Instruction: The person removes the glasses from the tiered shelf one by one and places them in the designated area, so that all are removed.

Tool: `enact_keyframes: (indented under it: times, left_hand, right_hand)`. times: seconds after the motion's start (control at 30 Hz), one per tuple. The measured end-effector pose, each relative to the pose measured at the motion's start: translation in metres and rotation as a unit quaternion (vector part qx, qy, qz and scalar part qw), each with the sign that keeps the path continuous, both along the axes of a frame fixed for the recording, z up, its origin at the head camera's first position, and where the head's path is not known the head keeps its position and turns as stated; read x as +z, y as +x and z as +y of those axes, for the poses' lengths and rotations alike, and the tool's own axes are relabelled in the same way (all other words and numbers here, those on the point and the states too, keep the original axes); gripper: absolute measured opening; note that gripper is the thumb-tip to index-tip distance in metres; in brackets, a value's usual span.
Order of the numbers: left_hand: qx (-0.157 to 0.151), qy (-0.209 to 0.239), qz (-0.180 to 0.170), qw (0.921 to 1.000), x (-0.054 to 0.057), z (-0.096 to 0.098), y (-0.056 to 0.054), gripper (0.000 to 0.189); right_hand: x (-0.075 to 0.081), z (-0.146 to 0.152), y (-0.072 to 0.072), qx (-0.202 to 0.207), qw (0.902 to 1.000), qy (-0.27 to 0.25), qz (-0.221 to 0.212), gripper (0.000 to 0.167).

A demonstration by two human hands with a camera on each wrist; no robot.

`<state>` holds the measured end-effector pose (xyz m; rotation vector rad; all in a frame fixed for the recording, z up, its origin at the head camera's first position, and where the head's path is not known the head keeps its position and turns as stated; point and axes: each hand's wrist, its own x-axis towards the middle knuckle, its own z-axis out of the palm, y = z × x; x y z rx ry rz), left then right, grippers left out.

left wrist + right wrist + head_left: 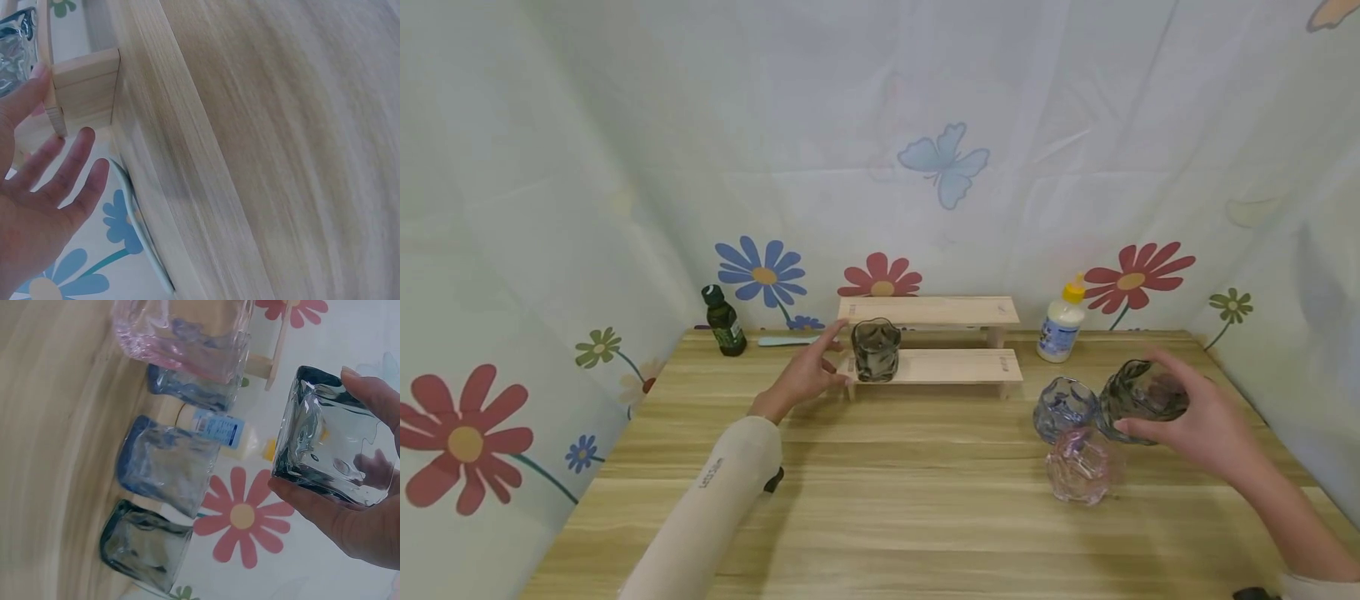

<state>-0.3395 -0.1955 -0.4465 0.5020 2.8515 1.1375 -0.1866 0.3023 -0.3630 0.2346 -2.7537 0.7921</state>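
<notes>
My right hand point(1213, 425) grips a dark grey glass point(331, 440) by its sides, thumb and fingers around it, raised off the table. In the right wrist view, below it on the table stand a pink glass point(184, 334), two bluish glasses point(167, 465) and another grey glass point(147, 544). In the head view, the held glass overlaps part of this group. My left hand point(805, 377), fingers spread, is at the left end of a two-step wooden rack point(951, 365), fingertips right at its board edge. Close beside that hand, a dark grey glass point(876, 352) stands on the lower step.
A dark green bottle point(724, 323) stands at the table's back left, near a pale blue flat-handled utensil point(786, 341) lying behind my left hand. Right of the rack is a white bottle point(1061, 327) with a yellow cap. A flowered curtain point(820, 167) hangs behind the table.
</notes>
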Motion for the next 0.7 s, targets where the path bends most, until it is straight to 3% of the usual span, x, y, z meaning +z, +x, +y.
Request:
enact_keyframes:
  times: [0.37,0.7]
  left_hand:
    - [0.002,-0.001,-0.004,1.0,0.0,0.0,0.0,0.104]
    - [0.002,0.002,-0.002,1.0,0.0,0.0,0.001,0.103]
  right_hand:
    - [-0.019,0.025,0.014,-0.036,0.999,0.027,0.001,0.097]
    - [-0.032,0.036,0.019,-0.058,0.9932,0.048,-0.09,0.105]
